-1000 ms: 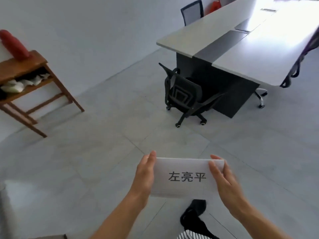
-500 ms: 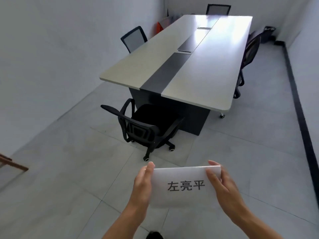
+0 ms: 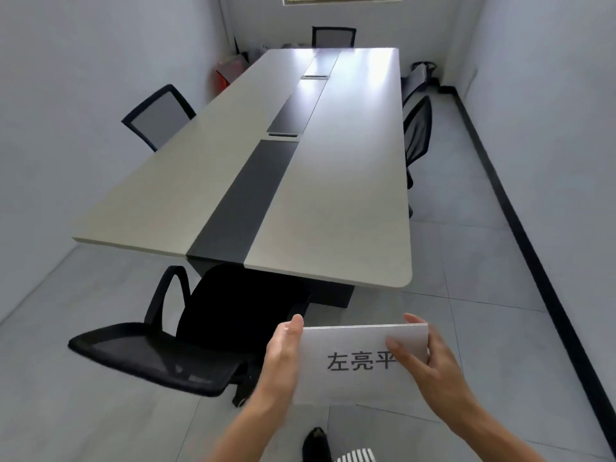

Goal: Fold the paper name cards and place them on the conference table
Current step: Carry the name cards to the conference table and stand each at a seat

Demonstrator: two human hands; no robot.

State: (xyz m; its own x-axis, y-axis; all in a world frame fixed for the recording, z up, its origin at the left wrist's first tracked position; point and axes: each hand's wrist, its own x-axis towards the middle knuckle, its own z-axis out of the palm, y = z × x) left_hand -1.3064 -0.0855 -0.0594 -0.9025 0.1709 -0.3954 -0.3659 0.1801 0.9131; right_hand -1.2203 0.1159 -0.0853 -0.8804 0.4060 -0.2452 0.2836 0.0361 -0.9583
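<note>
A folded white paper name card (image 3: 353, 365) with three black characters printed on it is held in front of me, low in the view. My left hand (image 3: 281, 358) grips its left edge and my right hand (image 3: 430, 365) grips its right edge, thumb over the front face. The fold runs along the card's top. The long conference table (image 3: 333, 195), pale with a dark centre strip, stretches away ahead of me with its near end just beyond the card. No other cards are on it.
A black mesh office chair (image 3: 186, 335) stands at the table's near end, left of my hands. More chairs sit at the left side (image 3: 156, 116), right side (image 3: 416, 135) and far end (image 3: 333, 36). Walls close in on both sides. A tiled aisle runs along the right.
My view has swung right and I have come nearer the table, which now lies straight ahead. The wooden shelf has left the view. Both hands still hold the card the same way.
</note>
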